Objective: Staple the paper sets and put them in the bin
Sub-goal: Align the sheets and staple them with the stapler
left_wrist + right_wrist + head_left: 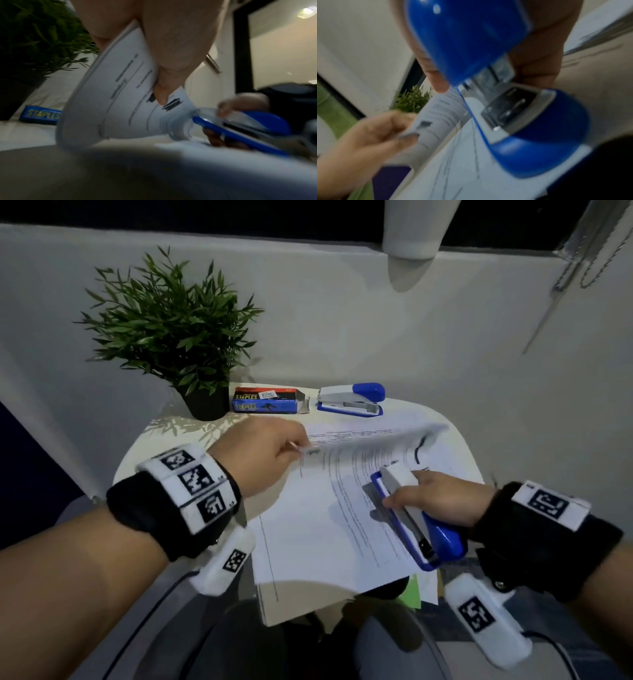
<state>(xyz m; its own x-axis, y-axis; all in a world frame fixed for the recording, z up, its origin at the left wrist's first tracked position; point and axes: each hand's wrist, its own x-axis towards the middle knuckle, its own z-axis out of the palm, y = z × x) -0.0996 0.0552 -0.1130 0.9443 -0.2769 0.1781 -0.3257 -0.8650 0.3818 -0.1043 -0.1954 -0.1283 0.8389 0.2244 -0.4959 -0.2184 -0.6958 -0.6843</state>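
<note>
A stack of printed paper sheets (325, 518) lies on the small white round table (164, 436). My left hand (263, 453) pinches the top left corner of a paper set (120, 86) and lifts it, so the sheets curl upward. My right hand (431, 494) grips a blue and white stapler (411, 515) above the right side of the stack, its mouth pointing toward the lifted corner. In the right wrist view the stapler (496, 81) fills the frame, with the lifted sheets (440, 115) beyond it. No bin shows.
A second blue and white stapler (351, 400) and a blue staples box (267, 401) sit at the table's back edge. A potted green plant (171, 333) stands at the back left against the white wall. A green sheet (411, 590) peeks from under the stack.
</note>
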